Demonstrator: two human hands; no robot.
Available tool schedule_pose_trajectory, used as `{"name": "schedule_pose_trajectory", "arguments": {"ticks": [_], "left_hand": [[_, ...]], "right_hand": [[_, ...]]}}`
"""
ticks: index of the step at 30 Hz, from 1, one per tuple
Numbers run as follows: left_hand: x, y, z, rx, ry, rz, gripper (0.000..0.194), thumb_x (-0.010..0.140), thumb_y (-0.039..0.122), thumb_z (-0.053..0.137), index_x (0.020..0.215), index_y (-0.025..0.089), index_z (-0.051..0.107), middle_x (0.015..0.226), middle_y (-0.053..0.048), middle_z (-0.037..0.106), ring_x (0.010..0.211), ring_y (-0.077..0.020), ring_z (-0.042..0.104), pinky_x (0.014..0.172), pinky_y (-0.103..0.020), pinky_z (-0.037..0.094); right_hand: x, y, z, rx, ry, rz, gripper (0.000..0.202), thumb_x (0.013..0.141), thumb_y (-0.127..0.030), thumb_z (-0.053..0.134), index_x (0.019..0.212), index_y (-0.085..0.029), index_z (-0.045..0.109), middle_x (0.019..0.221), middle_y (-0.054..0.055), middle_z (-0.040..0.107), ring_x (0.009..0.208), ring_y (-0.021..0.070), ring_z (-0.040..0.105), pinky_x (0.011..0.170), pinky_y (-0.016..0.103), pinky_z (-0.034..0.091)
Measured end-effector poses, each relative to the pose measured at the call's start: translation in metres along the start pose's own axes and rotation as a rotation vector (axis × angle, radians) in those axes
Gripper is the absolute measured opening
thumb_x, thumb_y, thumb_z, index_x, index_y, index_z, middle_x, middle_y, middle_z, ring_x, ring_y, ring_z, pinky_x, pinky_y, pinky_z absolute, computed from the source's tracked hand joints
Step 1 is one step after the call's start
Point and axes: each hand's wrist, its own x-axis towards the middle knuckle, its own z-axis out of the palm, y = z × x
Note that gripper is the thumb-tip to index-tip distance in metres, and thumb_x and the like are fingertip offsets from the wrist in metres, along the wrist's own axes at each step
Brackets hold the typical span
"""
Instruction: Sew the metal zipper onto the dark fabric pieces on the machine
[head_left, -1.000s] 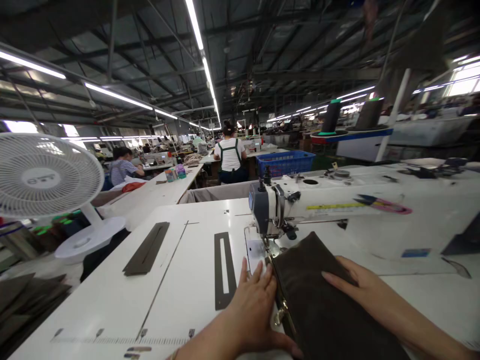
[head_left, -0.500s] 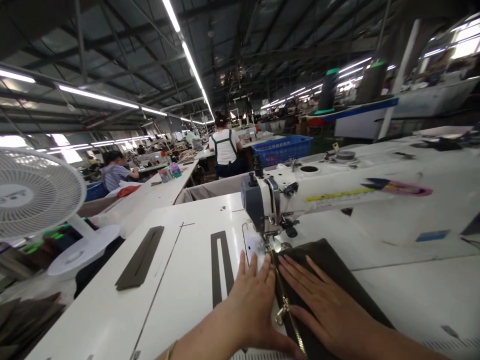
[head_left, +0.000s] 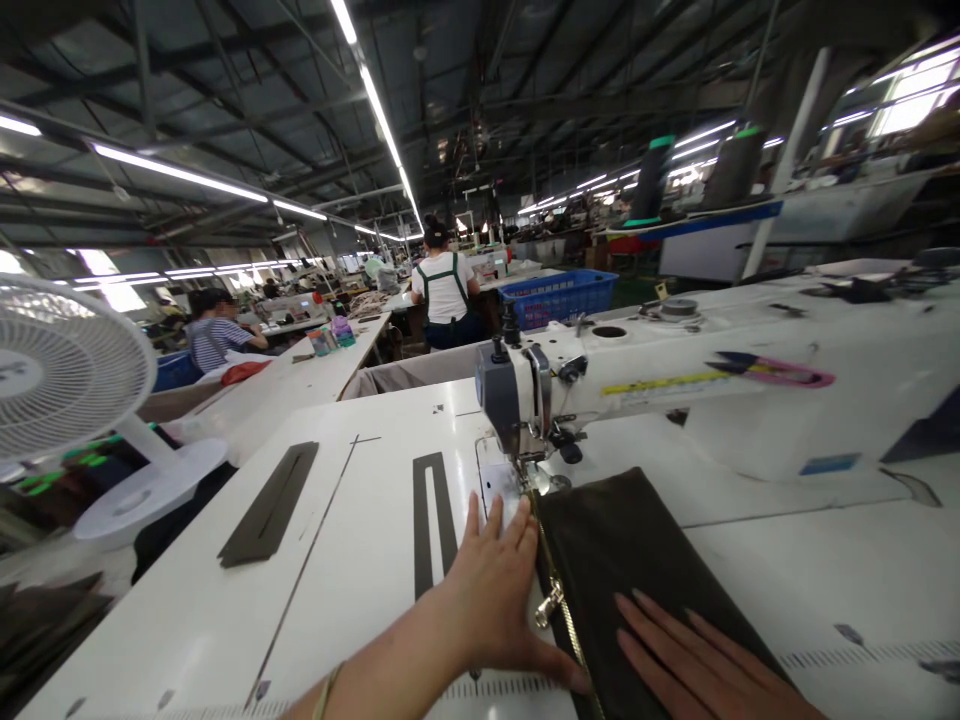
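Note:
A dark olive fabric piece (head_left: 611, 530) lies on the white sewing table, its upper edge close to the needle area of the sewing machine (head_left: 517, 400). Along its left side runs a gold zipper (head_left: 571, 630) with a metal zipper pull (head_left: 549, 606). My left hand (head_left: 491, 585) rests with spread fingers at the zipper's left edge, fingertips near the presser foot and thumb touching the zipper edge lower down. Flat on the fabric's lower right part lies my right hand (head_left: 694, 655), its fingers stretched out.
A slotted dark strip (head_left: 422, 530) and a stack of dark pieces (head_left: 271, 505) lie to the left. Snips (head_left: 772, 368) rest on the machine arm. A white fan (head_left: 67, 360) stands at far left. Beyond are a blue basket (head_left: 559, 298) and seated people.
My right hand has slid back toward me and to the right, away from the zipper, uncovering more of the fabric. My left hand stays beside the zipper. The camera view has shifted slightly.

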Motion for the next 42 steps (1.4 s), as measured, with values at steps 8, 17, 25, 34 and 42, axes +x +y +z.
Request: {"name": "schedule_pose_trajectory", "arguments": {"ticks": [8,17,25,34,42], "left_hand": [[-0.045,-0.031,-0.003,0.167,0.211,-0.132,0.112,0.067,0.082,0.044,0.144,0.009,0.007,0.147,-0.018,0.002,0.136,-0.0347,0.001,0.107,-0.062,0.004],[-0.11,-0.053,0.019,0.405,0.231,-0.016,0.097,0.075,0.073,0.048,0.145,0.016,0.011,0.144,-0.023,0.016,0.13,-0.0448,0.018,0.093,-0.07,0.028],[-0.113,-0.056,0.056,0.582,0.445,0.2,0.049,0.092,0.037,0.048,0.135,0.015,0.038,0.128,-0.012,0.052,0.122,-0.0257,0.044,0.104,-0.045,0.035],[-0.093,-0.065,0.037,0.351,0.434,0.173,0.033,0.086,0.034,0.055,0.116,0.019,0.054,0.119,-0.014,0.055,0.108,-0.0285,0.054,0.087,-0.045,0.051],[-0.071,-0.062,0.019,0.065,0.622,0.056,0.036,0.08,0.004,0.042,0.108,0.02,0.059,0.114,-0.008,0.061,0.105,-0.0207,0.059,0.088,-0.034,0.052]], "right_hand": [[0.055,0.018,0.043,0.346,-0.308,0.182,0.043,0.094,-0.022,0.029,0.134,-0.008,0.039,0.137,0.012,0.036,0.126,0.0232,0.037,0.097,0.047,0.041],[0.039,0.027,0.043,0.675,-0.131,0.056,0.044,0.084,-0.007,0.036,0.105,-0.035,0.063,0.141,0.0,0.035,0.131,0.0225,0.029,0.098,0.054,0.037],[0.04,0.025,0.06,0.278,-0.056,0.196,0.039,0.089,-0.019,0.039,0.125,-0.01,0.05,0.125,0.012,0.053,0.111,0.0226,0.053,0.086,0.041,0.053],[0.042,0.038,0.072,0.263,-0.155,0.197,0.045,0.091,-0.031,0.043,0.134,-0.017,0.041,0.139,0.006,0.036,0.124,0.0238,0.04,0.094,0.044,0.048],[0.03,0.022,0.065,0.286,-0.087,0.166,0.049,0.091,-0.03,0.044,0.136,-0.012,0.037,0.137,0.008,0.038,0.121,0.0245,0.044,0.093,0.042,0.048]]}}
